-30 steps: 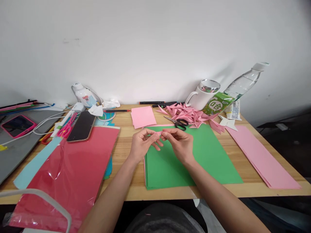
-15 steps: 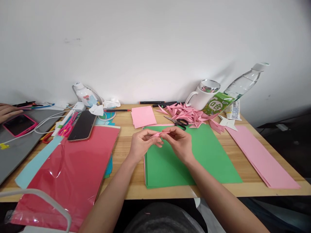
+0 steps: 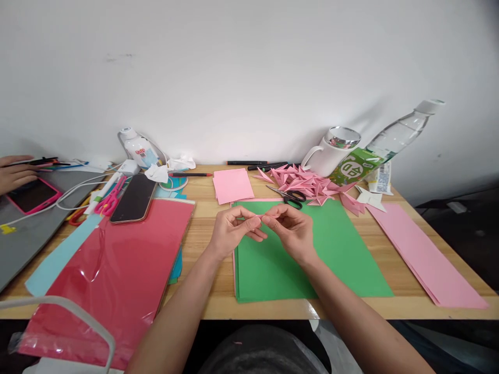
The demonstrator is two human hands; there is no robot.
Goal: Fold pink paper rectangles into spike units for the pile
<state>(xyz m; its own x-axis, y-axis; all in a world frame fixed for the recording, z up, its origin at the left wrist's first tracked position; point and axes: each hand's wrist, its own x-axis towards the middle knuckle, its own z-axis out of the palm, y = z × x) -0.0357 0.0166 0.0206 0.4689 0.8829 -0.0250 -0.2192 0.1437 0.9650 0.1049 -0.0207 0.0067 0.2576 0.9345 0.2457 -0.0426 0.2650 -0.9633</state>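
Note:
My left hand point(image 3: 236, 228) and my right hand point(image 3: 290, 228) meet above a stack of green paper point(image 3: 331, 259). Both are closed in a pinch on one small piece of folded pink paper point(image 3: 260, 215). Only a sliver of it shows between the thumbs and forefingers; my fingers hide the rest. Just beyond my hands lie black-handled scissors point(image 3: 293, 198). A heap of pink folded paper pieces point(image 3: 302, 182) sits behind them. To the left of the heap is a small stack of pink paper squares point(image 3: 234, 186).
A white mug point(image 3: 331, 153), green carton point(image 3: 353, 167) and water bottle point(image 3: 403, 132) stand at the back right. Long pink paper strips point(image 3: 429, 254) lie right. On the left are red sheets in plastic point(image 3: 120, 265), a phone point(image 3: 134, 198) and pink scissors point(image 3: 110, 197). Another person's hand point(image 3: 16, 174) rests far left.
My fingertips have closed further over the pink paper, so less of it shows now. The whole view has shifted slightly. The other person's hand now reaches over the pink-cased phone.

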